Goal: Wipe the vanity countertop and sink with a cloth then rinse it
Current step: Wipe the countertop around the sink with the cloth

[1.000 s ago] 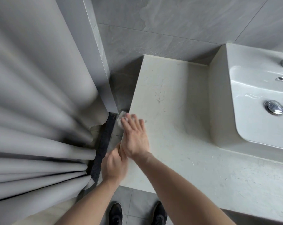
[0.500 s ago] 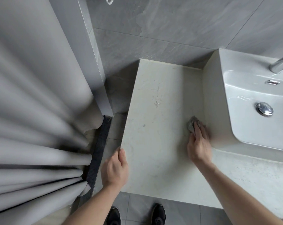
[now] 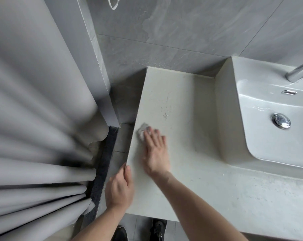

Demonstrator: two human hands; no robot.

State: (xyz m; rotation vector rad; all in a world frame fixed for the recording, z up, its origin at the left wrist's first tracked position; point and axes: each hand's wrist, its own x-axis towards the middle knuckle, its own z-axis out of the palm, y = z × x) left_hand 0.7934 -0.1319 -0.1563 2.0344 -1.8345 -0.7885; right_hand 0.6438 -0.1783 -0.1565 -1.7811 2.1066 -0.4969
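The pale stone countertop (image 3: 182, 108) runs from the left edge to the white sink (image 3: 269, 145) on the right. My right hand (image 3: 155, 150) lies flat on the counter near its left edge, pressing a small grey cloth (image 3: 143, 130) that peeks out past the fingertips. My left hand (image 3: 119, 186) grips the counter's front left corner, thumb on top. The sink has a chrome drain plug (image 3: 280, 120) and a chrome faucet (image 3: 298, 72) at the upper right.
A grey curtain (image 3: 34, 119) hangs in folds on the left, beside a dark threshold strip (image 3: 103, 167). Grey tiled wall (image 3: 182, 32) stands behind the counter. My black shoes (image 3: 157, 228) show on the floor below the counter's front edge.
My right hand swept the cloth from beside the sink wall back left to the counter's left edge. The left hand stayed on the front corner.
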